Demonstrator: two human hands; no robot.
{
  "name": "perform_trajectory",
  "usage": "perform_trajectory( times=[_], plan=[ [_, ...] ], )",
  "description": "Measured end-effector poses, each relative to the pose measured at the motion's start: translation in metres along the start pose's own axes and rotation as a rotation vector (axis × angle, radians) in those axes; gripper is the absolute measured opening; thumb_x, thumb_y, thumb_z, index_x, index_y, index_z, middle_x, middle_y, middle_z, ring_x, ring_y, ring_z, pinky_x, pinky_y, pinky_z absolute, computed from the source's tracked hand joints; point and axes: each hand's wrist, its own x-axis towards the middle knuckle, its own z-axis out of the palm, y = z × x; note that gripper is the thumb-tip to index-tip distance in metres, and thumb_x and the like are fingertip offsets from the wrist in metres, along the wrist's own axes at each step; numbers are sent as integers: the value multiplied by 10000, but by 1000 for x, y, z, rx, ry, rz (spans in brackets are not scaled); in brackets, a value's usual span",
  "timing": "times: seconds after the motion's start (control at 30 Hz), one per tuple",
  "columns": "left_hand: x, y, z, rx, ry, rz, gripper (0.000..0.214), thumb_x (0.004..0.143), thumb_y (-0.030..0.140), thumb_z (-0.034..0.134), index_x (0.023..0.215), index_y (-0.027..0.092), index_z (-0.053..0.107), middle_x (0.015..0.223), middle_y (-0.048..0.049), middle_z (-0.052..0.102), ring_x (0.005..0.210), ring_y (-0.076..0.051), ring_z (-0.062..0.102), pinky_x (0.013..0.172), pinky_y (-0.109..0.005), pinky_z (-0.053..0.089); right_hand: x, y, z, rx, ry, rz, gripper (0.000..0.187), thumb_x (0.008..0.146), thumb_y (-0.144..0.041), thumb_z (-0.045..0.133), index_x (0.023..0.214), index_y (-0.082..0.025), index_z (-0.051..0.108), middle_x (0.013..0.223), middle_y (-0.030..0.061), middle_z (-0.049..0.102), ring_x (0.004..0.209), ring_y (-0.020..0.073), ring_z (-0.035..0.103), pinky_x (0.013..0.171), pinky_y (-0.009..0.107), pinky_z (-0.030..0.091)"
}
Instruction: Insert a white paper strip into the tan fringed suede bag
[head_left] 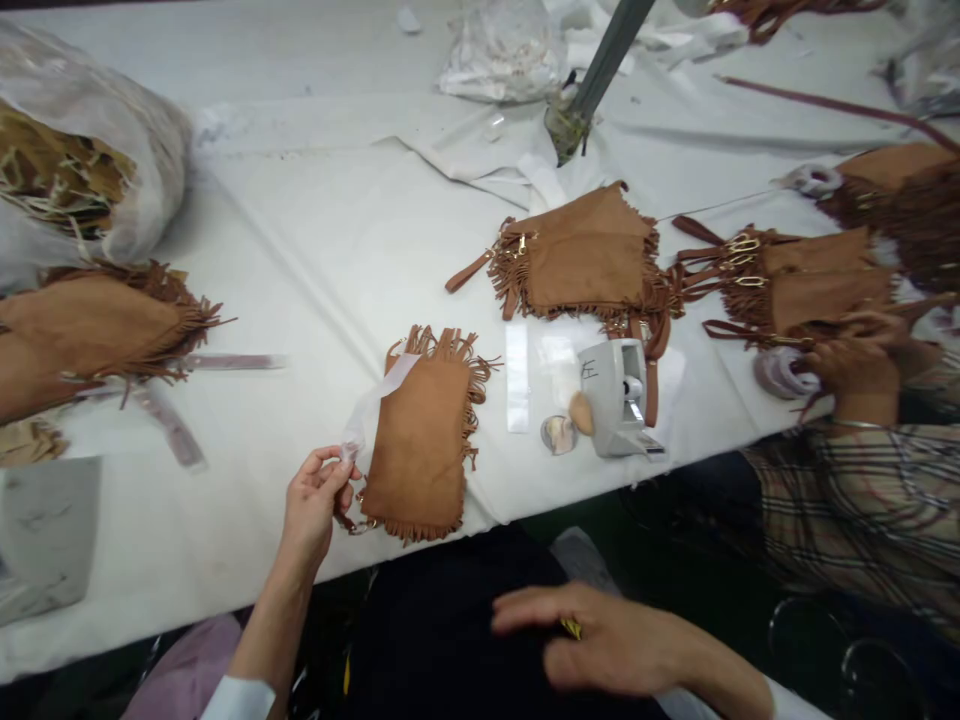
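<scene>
My left hand [322, 490] pinches the end of a thin, whitish translucent strip [382, 395]. That strip runs up across the top left corner of a brown suede fringed pouch [420, 440], which lies flat near the table's front edge. Beside my fingers, a brown strap with a metal clasp [364, 525] hangs at the pouch's lower left corner. My right hand [600, 635] is over my lap, away from the table, somewhat blurred. A small yellow thing [571, 627] shows between its thumb and fingers; most of it is hidden by the hand.
A grey tape dispenser [615, 395] stands right of the pouch, near a white strip [517, 378]. More fringed pouches [585, 250] lie behind it and at left [97, 320]. A plastic bag of scraps [150, 150] sits back left. At right, a co-worker's hands [862, 365] handle pouches.
</scene>
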Motion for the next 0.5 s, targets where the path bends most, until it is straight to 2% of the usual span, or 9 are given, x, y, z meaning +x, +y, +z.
perform_trajectory(
  times=[0.03, 0.07, 0.1, 0.13, 0.2, 0.3, 0.4, 0.5],
  plan=[
    [1, -1, 0, 7, -5, -7, 347, 701, 350, 744, 927, 200, 527, 632, 40, 630, 354, -38, 403, 355, -149, 292, -1, 27, 0, -116, 192, 225, 494, 806, -498, 564, 1208, -217, 628, 1264, 135, 608, 1187, 293, 545, 1016, 431, 387],
    [2, -2, -1, 13, -9, -15, 344, 704, 350, 742, 926, 200, 527, 634, 38, 631, 356, -38, 406, 357, -149, 294, -2, 55, 0, -238, 326, 418, 434, 785, -457, 594, 1128, -203, 674, 1181, 159, 651, 1136, 324, 574, 981, 470, 406],
    [2, -3, -2, 13, -14, -20, 344, 704, 348, 742, 927, 199, 527, 635, 37, 631, 357, -39, 408, 359, -148, 294, -3, 79, 0, -285, 381, 508, 377, 794, -431, 580, 1067, -201, 701, 1115, 161, 679, 1092, 330, 597, 953, 474, 424],
    [3, -3, -3, 7, -18, -24, 346, 703, 347, 742, 929, 199, 526, 634, 37, 630, 358, -38, 407, 360, -148, 294, -4, 99, 0, -276, 435, 529, 355, 809, -415, 549, 1037, -196, 711, 1081, 155, 692, 1051, 320, 616, 934, 458, 440],
    [4, -3, -2, -16, -26, -29, 350, 702, 348, 741, 933, 200, 523, 633, 39, 626, 360, -36, 404, 364, -146, 293, 1, 120, -1, -169, 517, 453, 382, 830, -432, 503, 1043, -192, 709, 1078, 133, 697, 1009, 295, 630, 916, 415, 457],
    [7, -2, 3, -30, -42, -49, 344, 715, 360, 731, 938, 202, 521, 636, 42, 623, 367, -32, 398, 371, -142, 288, 26, 112, -5, 41, 556, 296, 427, 813, -515, 522, 1012, -193, 719, 989, 89, 718, 891, 259, 643, 845, 362, 485],
    [6, -2, 10, -9, -97, -89, 331, 737, 386, 712, 944, 205, 527, 632, 50, 611, 371, -27, 386, 378, -143, 276, 67, 82, -14, 252, 566, 238, 486, 794, -591, 533, 932, -166, 723, 806, 62, 707, 705, 195, 610, 674, 303, 482],
    [-3, -4, 18, 32, -186, -118, 315, 759, 424, 682, 948, 214, 542, 631, 50, 597, 371, -29, 377, 380, -156, 265, 109, 45, -24, 463, 624, 157, 554, 761, -649, 555, 912, -139, 710, 817, 70, 692, 664, 144, 563, 589, 251, 431]
  ],
)
